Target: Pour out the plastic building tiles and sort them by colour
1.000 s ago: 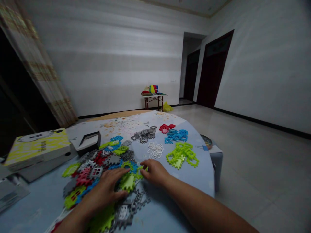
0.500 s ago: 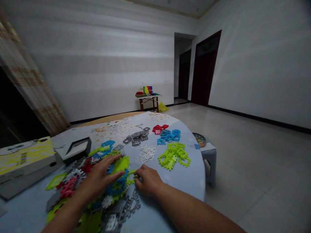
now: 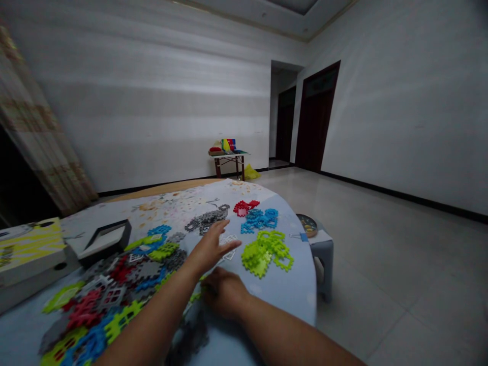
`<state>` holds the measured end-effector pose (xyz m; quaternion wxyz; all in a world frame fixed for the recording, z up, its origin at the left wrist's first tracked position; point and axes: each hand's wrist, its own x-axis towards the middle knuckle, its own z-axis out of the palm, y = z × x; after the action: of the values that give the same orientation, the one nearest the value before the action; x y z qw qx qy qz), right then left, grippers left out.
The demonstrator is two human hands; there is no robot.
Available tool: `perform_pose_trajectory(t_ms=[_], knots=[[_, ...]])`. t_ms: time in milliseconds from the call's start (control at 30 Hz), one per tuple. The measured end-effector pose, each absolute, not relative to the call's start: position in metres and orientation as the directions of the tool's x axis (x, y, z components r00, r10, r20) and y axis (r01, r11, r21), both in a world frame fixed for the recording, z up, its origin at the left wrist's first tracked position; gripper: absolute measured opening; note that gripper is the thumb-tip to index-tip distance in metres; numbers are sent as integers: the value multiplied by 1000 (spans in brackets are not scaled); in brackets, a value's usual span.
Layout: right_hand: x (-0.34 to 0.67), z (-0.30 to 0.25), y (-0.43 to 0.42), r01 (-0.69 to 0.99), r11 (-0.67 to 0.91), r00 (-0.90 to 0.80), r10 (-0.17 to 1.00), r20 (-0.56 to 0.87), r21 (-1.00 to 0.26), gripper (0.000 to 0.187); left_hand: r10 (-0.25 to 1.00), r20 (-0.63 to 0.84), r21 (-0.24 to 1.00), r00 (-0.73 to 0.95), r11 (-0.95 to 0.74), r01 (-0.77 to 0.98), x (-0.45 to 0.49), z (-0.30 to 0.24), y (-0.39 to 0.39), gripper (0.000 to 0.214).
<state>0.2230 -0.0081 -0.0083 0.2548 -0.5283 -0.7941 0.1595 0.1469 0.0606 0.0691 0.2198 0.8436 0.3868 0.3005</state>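
My left hand (image 3: 211, 249) is open, thumb and fingers spread, above the white lattice pieces (image 3: 231, 249) and partly hiding them. Just below it, my right hand (image 3: 225, 292) is closed with curled fingers at a lime-green building piece (image 3: 195, 296), most of which is hidden. To the left lies a mixed heap of interlocking plastic pieces, including a pink-red piece (image 3: 86, 309) and a grey toothed plate (image 3: 147, 273). My left forearm covers part of that heap. Sorted lime-green pieces (image 3: 263, 256) lie right of my hands.
Blue pieces (image 3: 260, 218), red pieces (image 3: 244, 207) and grey pieces (image 3: 206, 219) form groups farther back. A black-rimmed box (image 3: 109, 241) and a yellow-white carton (image 3: 30, 249) stand left. A grey stool (image 3: 324, 264) holding a round tin (image 3: 307, 225) is beyond the table's right edge.
My left hand has moved right and away from me, from the heap to above the white pieces. My right hand stays low and has curled more tightly. The view has shifted slightly.
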Motion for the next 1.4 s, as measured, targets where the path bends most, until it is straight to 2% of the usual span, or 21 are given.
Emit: perform_pose_trajectory(t_ms=[200, 433, 733, 1067, 1167, 1267, 1400], knots=[[222, -7, -9, 746, 352, -276, 936, 218, -566, 28, 869, 362, 580, 337, -494, 648, 57, 66, 64, 54], [223, -13, -4, 716, 349, -274, 937, 216, -605, 26, 929, 365, 560, 60, -271, 783, -42, 62, 45, 52], [223, -17, -4, 688, 365, -252, 931, 266, -627, 24, 903, 378, 615, -205, -80, 785, -113, 37, 27, 50], [219, -16, -8, 649, 418, -245, 906, 346, -636, 24, 853, 398, 662, -337, -13, 749, -125, 18, 6, 49], [214, -16, -10, 597, 530, -286, 842, 457, -602, 26, 837, 386, 682, -388, 25, 731, -127, 14, 3, 50], [207, -16, -14, 543, 665, -369, 738, 565, -514, 29, 823, 369, 696, -433, 64, 715, -128, 10, -1, 51], [199, -14, -19, 540, 750, -485, 648, 587, -382, 34, 802, 346, 712, -487, 114, 693, -132, 6, -8, 48]])
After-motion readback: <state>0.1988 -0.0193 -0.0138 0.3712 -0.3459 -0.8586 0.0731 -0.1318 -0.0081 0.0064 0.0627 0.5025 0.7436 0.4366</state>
